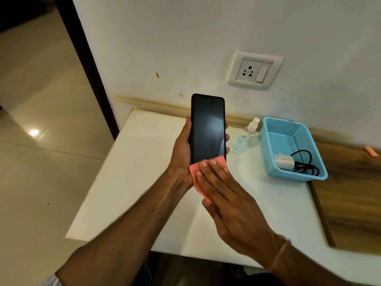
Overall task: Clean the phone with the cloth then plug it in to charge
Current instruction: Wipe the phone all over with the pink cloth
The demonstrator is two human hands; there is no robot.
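Wiping step by the looks of it: left hand (181,149) wraps round the phone (207,126), upright over the counter (134,172), and right hand (226,195) presses the pink cloth (194,170) flat-fingered on the screen's bottom end. Next I'd guess grabbing the charger (283,162) from the blue basket (299,178) for the wall socket (254,70).

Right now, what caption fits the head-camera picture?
Left hand grips the phone while the right hand presses a pink cloth on its lower screen.

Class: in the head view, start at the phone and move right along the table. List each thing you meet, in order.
phone → spray bottle → blue basket → wood-grain surface
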